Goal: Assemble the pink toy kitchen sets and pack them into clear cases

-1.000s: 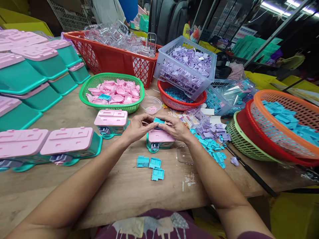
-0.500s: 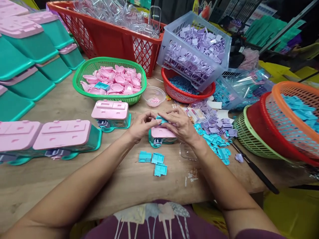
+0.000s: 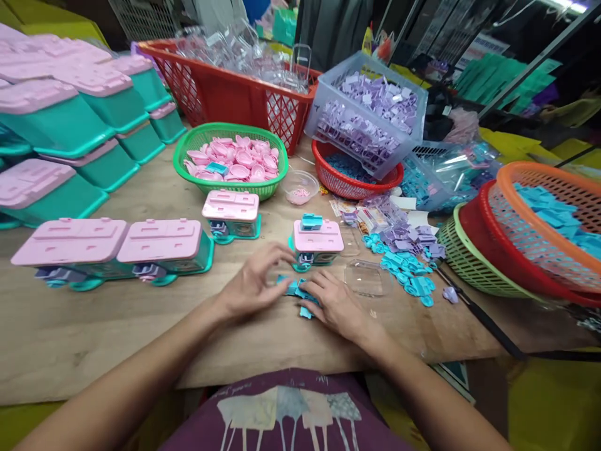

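My left hand (image 3: 253, 279) is open, its thumb and fingers apart, beside the small turquoise plastic pieces (image 3: 295, 287) on the table. My right hand (image 3: 335, 304) has its fingers curled over these pieces and grips one, partly hidden under the fingertips. Just beyond my hands stands a small toy box (image 3: 319, 238) with a pink lid and turquoise base. On its lid rests another turquoise piece (image 3: 312, 221), with neither hand touching it. A similar pink-lidded box (image 3: 231, 207) stands behind my left hand.
Two joined pink-lidded boxes (image 3: 159, 241) stand at left, below stacked boxes (image 3: 42, 134). Behind are a green basket (image 3: 263, 188) of pink parts and a red basket (image 3: 220, 94). Purple and turquoise parts (image 3: 413, 269) lie at right near a black-handled tool (image 3: 488, 326). A clear tray (image 3: 369, 279) lies close by.
Both hands have come off the pink lid and moved down toward me, to the turquoise pieces on the table. A turquoise piece is left lying on the lid. The view has shifted.
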A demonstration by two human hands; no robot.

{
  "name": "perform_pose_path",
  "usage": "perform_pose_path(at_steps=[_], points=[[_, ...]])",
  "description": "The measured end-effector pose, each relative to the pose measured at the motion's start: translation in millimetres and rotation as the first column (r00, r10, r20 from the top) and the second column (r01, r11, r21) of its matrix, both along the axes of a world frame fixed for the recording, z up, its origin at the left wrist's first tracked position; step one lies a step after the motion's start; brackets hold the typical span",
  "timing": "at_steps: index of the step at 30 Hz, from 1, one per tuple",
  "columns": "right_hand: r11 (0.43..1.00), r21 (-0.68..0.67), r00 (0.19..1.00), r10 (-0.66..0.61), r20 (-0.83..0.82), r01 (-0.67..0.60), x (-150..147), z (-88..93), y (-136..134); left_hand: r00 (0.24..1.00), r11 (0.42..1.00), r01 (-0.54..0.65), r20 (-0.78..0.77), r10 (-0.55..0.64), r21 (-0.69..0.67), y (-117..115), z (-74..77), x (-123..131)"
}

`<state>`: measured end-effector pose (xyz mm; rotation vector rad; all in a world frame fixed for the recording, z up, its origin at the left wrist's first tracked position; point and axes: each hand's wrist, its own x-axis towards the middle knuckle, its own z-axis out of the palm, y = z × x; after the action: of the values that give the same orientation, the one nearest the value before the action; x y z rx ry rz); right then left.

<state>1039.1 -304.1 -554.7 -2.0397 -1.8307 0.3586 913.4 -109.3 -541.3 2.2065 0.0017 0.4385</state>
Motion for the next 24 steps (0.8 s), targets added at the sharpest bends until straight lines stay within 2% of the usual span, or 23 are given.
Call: perform_pose_path(at_steps=[2,5,8,11,14,17,19,21,24], points=[[0.999,0.004,0.999,-0.034,-0.018,0.034,1,-8.2,4,0.987,0.981,0.144,-0.084,-0.134,0.131,-8,0.1,-8],[0.998,0.05,0.997,-0.04,-0.069,0.043,5,-8.4,14,0.977,0.962,0.166,-0.171,-0.13,0.218,-15,-5.0,-8],[0.989,0.124,0.978,-0.055,-0.199,0.081,4,7.7,24,0.987,0.987,0.089,-0.146,-0.069,0.134,-15,-3.8,-7],[0.975,0.198,0.958,-0.041,-0.284,0.101,3,36.6,44,0.987,0.997,-0.056,-0.154,0.048,-0.051,-1,14.8,-10],[0.956,0.293,0.967,0.084,-0.241,-0.011,11,67.4,87,0.971,0.966,-0.207,-0.157,0.183,-0.156,35,45.7,-10],[0.95,0.302,0.965,0.152,-0.212,-0.084,26,84.8,156,0.958,0.947,-0.283,-0.091,0.272,-0.151,92,68.5,-2],[0.963,0.256,0.967,0.143,-0.212,-0.086,35,84.9,204,0.934,0.932,-0.352,-0.099,0.343,-0.092,131,71.9,6],[0.981,0.181,0.971,0.111,-0.213,-0.072,42,77.8,245,0.89,0.903,-0.429,-0.172,0.423,0.003,163,67.0,14],[0.991,0.116,0.976,0.082,-0.204,-0.059,47,63.3,276,0.836,0.87,-0.484,-0.246,0.49,0.09,186,54.2,19]])
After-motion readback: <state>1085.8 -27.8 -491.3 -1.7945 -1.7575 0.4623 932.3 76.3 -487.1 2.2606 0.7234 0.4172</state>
